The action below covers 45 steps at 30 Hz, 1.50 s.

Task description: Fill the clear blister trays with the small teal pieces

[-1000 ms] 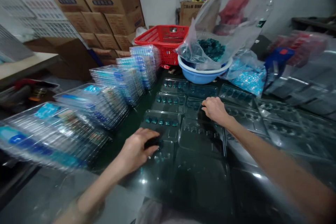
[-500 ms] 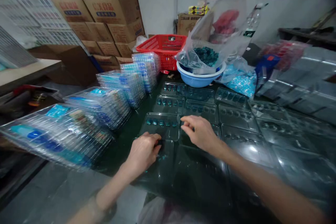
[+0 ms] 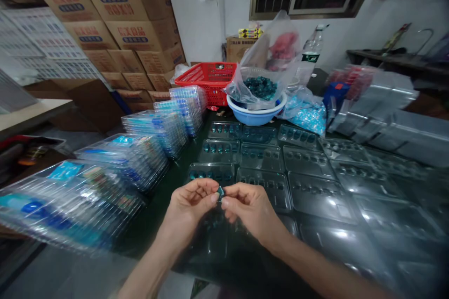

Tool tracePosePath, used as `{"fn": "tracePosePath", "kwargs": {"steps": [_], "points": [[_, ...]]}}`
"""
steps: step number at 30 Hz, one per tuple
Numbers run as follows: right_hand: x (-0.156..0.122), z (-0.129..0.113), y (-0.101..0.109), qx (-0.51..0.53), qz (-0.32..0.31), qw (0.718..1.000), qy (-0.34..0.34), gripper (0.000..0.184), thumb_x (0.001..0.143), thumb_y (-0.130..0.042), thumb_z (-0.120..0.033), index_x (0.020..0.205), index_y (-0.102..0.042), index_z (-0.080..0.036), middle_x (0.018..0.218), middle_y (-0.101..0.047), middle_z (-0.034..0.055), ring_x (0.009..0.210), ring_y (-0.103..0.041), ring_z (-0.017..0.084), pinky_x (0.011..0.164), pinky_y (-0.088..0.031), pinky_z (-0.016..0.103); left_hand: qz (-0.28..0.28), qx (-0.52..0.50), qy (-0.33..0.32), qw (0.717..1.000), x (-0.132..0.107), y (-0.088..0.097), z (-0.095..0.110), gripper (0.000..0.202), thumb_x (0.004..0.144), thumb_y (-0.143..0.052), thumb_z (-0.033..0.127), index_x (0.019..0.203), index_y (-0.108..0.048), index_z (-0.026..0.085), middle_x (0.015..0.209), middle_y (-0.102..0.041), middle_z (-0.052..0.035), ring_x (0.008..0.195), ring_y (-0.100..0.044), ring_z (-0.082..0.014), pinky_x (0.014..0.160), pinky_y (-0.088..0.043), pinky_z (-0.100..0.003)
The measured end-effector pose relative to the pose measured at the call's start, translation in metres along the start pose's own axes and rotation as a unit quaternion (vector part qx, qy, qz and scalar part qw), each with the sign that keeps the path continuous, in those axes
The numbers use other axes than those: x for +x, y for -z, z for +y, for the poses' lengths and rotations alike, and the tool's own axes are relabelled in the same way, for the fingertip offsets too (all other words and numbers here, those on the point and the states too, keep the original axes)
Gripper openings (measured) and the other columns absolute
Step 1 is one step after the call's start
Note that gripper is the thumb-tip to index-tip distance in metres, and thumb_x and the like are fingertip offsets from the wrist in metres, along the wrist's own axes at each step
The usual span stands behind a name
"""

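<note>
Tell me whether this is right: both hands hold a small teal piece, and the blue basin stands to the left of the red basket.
One side is wrong: the blue basin stands to the right of the red basket, as the head view shows. The left hand and right hand do hold a small teal piece.

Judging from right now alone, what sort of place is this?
Probably a small packing workshop: printed cartons are piled by the wall, clear trays lie in rows on a dark table, and stacks of filled plastic packs line its left side.
</note>
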State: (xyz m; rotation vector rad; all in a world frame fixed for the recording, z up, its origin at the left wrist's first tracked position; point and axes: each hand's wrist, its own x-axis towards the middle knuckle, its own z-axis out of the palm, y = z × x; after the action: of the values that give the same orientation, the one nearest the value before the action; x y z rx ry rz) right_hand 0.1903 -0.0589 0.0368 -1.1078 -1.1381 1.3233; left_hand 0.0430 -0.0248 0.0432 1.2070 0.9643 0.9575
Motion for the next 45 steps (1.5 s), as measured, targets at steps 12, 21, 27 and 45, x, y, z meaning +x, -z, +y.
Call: {"fn": "tracePosePath", "kwargs": {"steps": [12, 21, 27, 45], "points": [[-0.011, 0.002, 0.028, 0.043, 0.04, 0.996, 0.06, 0.011, 0.069, -0.061, -0.015, 0.07, -0.05, -0.017, 0.073, -0.056, -0.0026, 0.058, -0.052, 0.007, 0.049, -0.042, 0.018, -0.09, 0.156, -0.084, 0.98, 0.01, -0.035, 0.015, 0.006, 0.075, -0.058, 0.02, 0.07, -0.058, 0.016, 0.084, -0.054, -0.0035, 0.076, -0.052, -0.0143, 0.064, -0.041, -0.024], [-0.021, 0.0, 0.039, 0.075, 0.109, 0.986, 0.101, 0.019, 0.063, -0.057, -0.002, 0.065, -0.045, -0.017, 0.074, -0.054, -0.0031, 0.062, -0.049, 0.007, 0.055, -0.038, 0.019, -0.143, 0.256, -0.126, 0.948, 0.009, -0.054, 0.016, 0.009, 0.08, -0.048, 0.017, 0.071, -0.048, 0.018, 0.083, -0.051, -0.0015, 0.076, -0.05, -0.0133, 0.066, -0.038, -0.025], [-0.028, -0.006, 0.052, 0.12, 0.061, 0.991, 0.027, 0.017, 0.065, -0.064, -0.01, 0.072, -0.05, -0.017, 0.059, -0.046, -0.0077, 0.047, -0.037, 0.003, 0.043, -0.028, 0.015, -0.166, 0.129, -0.006, 0.978, 0.014, -0.06, 0.019, 0.007, 0.077, -0.055, 0.018, 0.07, -0.051, 0.016, 0.079, -0.056, -0.0011, 0.069, -0.051, -0.011, 0.062, -0.038, -0.022], [-0.032, -0.005, 0.069, -0.245, 0.155, 0.949, 0.122, 0.02, 0.072, -0.059, -0.017, 0.091, -0.061, -0.025, 0.064, -0.053, -0.0045, 0.057, -0.048, 0.009, 0.054, -0.039, 0.021, -0.072, -0.208, 0.191, 0.956, 0.031, -0.095, -0.006, 0.017, 0.063, -0.07, 0.02, 0.07, -0.055, 0.014, 0.053, -0.052, 0.0041, 0.041, -0.041, -0.0025, 0.037, -0.025, -0.014]]}}
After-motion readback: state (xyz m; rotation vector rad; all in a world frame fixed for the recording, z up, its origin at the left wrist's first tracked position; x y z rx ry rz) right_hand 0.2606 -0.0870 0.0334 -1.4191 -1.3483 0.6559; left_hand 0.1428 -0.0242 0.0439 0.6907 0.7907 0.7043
